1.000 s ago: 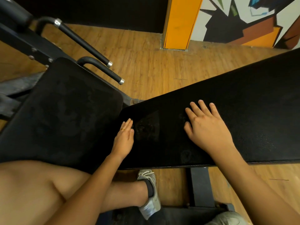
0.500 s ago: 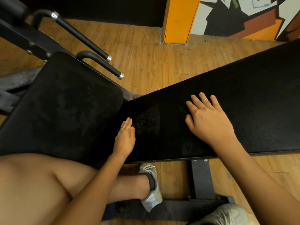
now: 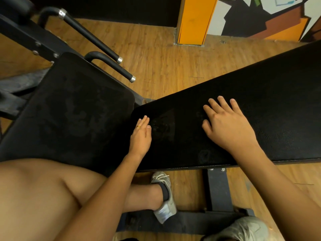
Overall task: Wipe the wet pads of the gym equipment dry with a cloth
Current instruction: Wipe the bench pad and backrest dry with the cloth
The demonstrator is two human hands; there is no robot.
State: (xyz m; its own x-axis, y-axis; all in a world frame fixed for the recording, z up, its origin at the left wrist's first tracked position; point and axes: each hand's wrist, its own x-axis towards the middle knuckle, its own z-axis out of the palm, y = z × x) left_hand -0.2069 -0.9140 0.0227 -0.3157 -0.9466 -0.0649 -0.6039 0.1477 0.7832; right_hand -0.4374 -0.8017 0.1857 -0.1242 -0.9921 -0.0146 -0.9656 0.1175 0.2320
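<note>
Two black pads, the square pad [image 3: 69,110] and the long pad [image 3: 251,105]. Two grips on the long pad: left grip [image 3: 140,139], right grip [image 3: 227,127]. Two handlebars [image 3: 90,34] [image 3: 111,65], two shoes [image 3: 165,200] [image 3: 243,228] and one orange pillar [image 3: 194,20].

Dim, warm indoor light. Soft sheen on textured black vinyl bench pad [image 3: 260,105]; faint damp patches barely readable. Soft shadows on honey-brown wooden plank floor [image 3: 156,54]. Strong wide-angle bending at edges. Sharp centre, slight softness toward corners.
</note>
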